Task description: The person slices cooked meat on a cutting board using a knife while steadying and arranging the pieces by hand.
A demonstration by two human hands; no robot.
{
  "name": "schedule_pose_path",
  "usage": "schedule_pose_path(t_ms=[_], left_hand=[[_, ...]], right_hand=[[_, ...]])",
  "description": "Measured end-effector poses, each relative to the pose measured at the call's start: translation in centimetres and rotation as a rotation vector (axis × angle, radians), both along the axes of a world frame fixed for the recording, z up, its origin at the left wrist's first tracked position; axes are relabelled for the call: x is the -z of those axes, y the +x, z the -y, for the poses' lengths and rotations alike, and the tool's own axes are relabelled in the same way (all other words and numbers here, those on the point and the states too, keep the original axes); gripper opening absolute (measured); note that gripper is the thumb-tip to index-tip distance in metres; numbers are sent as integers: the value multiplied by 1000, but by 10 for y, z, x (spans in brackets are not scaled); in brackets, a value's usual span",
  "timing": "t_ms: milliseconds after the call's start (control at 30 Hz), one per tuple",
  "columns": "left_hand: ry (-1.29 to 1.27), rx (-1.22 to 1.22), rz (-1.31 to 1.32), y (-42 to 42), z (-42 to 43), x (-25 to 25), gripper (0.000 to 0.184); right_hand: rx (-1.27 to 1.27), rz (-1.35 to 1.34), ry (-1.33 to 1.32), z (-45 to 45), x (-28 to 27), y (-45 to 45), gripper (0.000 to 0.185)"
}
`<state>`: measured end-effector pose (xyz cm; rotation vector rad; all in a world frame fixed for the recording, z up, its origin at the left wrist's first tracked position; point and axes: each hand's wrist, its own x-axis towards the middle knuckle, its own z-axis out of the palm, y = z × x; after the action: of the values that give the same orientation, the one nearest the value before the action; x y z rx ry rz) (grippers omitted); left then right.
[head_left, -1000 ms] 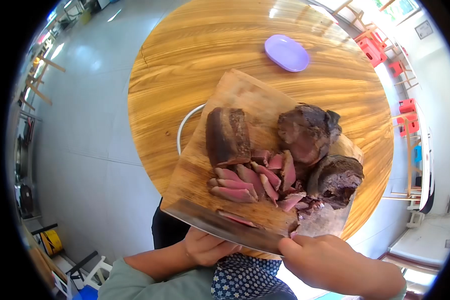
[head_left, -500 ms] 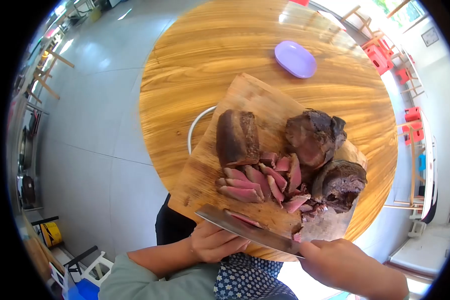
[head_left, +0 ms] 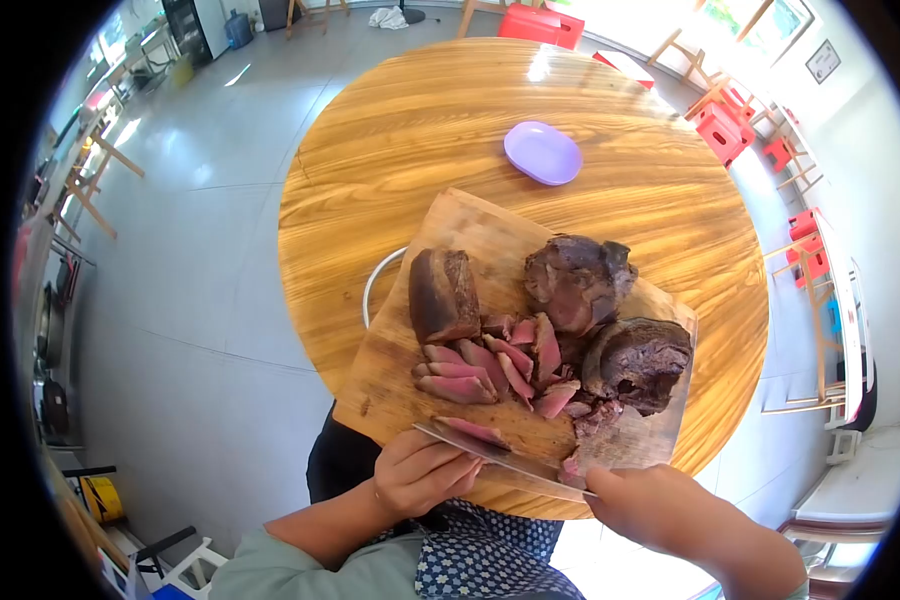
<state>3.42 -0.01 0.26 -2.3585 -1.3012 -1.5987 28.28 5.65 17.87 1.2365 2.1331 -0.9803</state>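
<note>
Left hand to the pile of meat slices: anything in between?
Yes. The knife, held by the right hand, slants across right in front of the left hand. Just beyond the blade, a single slice also lies before the pile of meat slices.

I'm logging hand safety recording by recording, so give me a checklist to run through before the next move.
1. Knife gripped by the right hand: ok.
2. Left hand well away from the knife: not ok, right beside it.
3. What the left hand holds, if anything: cannot tell, fingers hide it.
4. Space beside the knife free of meat: not ok, a single slice lies along it.
5. Purple plate off the cutting board: ok.
</note>
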Motion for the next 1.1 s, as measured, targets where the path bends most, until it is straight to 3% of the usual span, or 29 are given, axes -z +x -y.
schedule_pose_path(t_ms=[233, 300, 400, 567, 733, 833, 1100], left_hand=[[1, 48, -10, 0, 0, -6, 34], [1, 51, -21, -2, 2, -1, 33], [2, 50, 0, -2, 0, -5, 32], [39, 70, 107, 0, -2, -2, 30], [71, 15, 44, -1, 0, -6, 34], [60, 21, 42, -1, 1, -1, 34], [25, -6, -27, -4, 5, 5, 27]], right_hand=[[-25, -76, -32, -13, 29, -47, 17], [-174, -351, 146, -18, 42, -60, 17], [-92, -467, 141, -32, 48, -58, 17], [77, -255, 48, -33, 26, -23, 17], [175, -344, 315, -7, -16, -10, 22], [50, -290, 427, 14, -19, -8, 21], [-86, -220, 399, 39, -21, -19, 16]])
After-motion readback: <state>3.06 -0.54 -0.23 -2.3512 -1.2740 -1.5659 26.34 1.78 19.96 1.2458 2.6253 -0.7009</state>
